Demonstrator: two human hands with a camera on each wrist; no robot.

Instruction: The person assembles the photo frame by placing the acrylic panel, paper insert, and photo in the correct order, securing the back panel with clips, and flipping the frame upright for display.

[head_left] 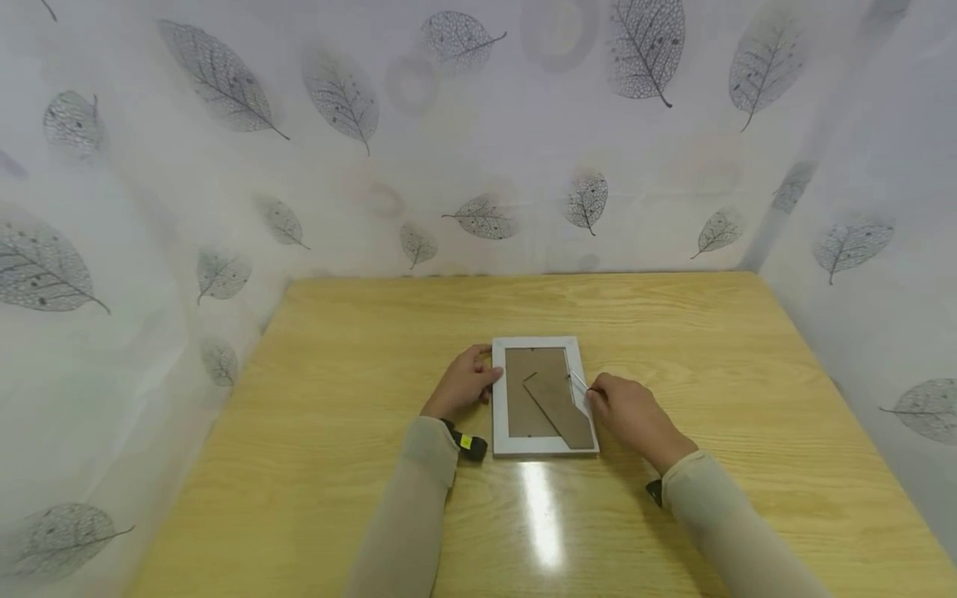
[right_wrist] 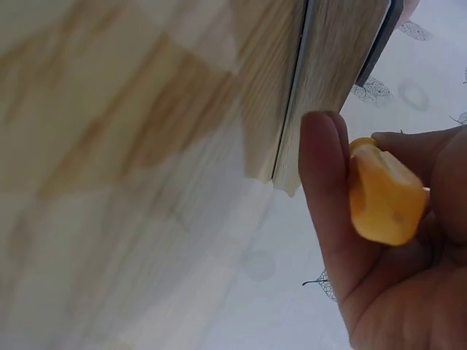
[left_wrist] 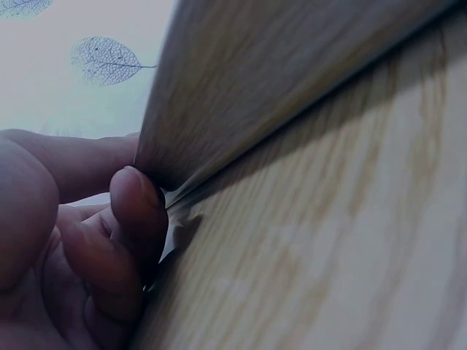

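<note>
A white picture frame [head_left: 499,415] lies face down, its brown backing board [head_left: 519,407] and easel stand [head_left: 557,399] facing up. My left hand [head_left: 465,384] grips the frame's left edge, thumb on top and fingers at the side; in the left wrist view the fingers [left_wrist: 139,204] meet the frame's edge [left_wrist: 219,95] close to the tabletop. At the right edge, my right hand [head_left: 631,413] pinches a screwdriver with an orange handle [right_wrist: 387,193]. Its thin metal shaft [head_left: 579,381] reaches over the right border toward a small dark tab [head_left: 568,377]. Whether the tip touches the tab, I cannot tell.
The wood-grain table [head_left: 359,357] extends around the frame on all sides. Pale leaf-patterned sheeting [head_left: 493,166] hangs behind the table and along both sides. Dark straps are on both wrists.
</note>
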